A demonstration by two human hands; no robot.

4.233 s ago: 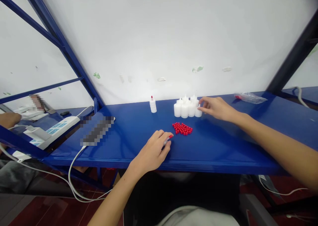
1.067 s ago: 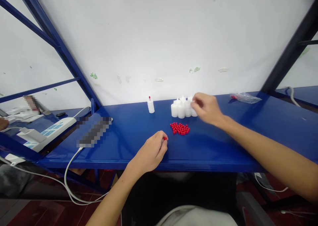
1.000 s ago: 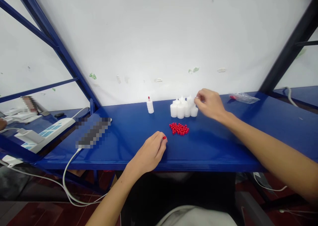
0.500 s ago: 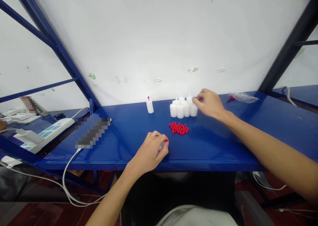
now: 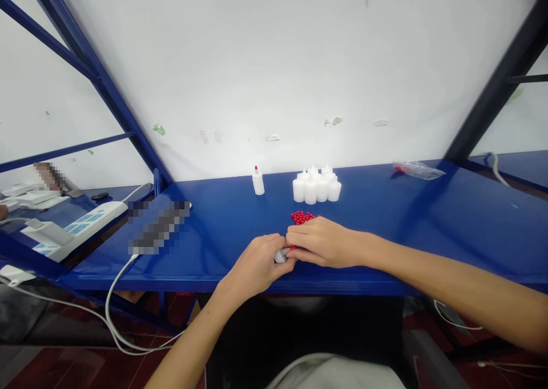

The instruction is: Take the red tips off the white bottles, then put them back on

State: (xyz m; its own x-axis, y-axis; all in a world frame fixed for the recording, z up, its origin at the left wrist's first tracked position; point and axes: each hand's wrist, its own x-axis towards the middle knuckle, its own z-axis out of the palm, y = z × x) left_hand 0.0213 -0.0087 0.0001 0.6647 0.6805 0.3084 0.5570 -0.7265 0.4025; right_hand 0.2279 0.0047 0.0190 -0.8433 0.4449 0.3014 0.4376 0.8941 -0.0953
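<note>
Near the front of the blue table, my left hand (image 5: 260, 263) is wrapped round a small white squeeze bottle (image 5: 281, 256), most of which is hidden by the fingers. My right hand (image 5: 323, 242) meets it from the right, with thumb and fingers closed on the red cap (image 5: 293, 247) at the bottle's tip. Just behind the right hand lies a pile of small red caps (image 5: 302, 217), partly covered by it. A group of white bottles (image 5: 315, 186) with bare nozzles stands farther back. One bottle with a red tip (image 5: 258, 182) stands upright to their left.
A clear plastic bag (image 5: 419, 170) with something red in it lies at the back right. On the left are a blurred-out dark device (image 5: 160, 229) with a white cable (image 5: 112, 298) and a white power strip (image 5: 92, 225). Blue posts frame the table (image 5: 214, 223) before a white wall.
My right hand has come from the group of bottles down and left to the bottle in my left hand, closing on its red tip. My left hand has hardly moved.
</note>
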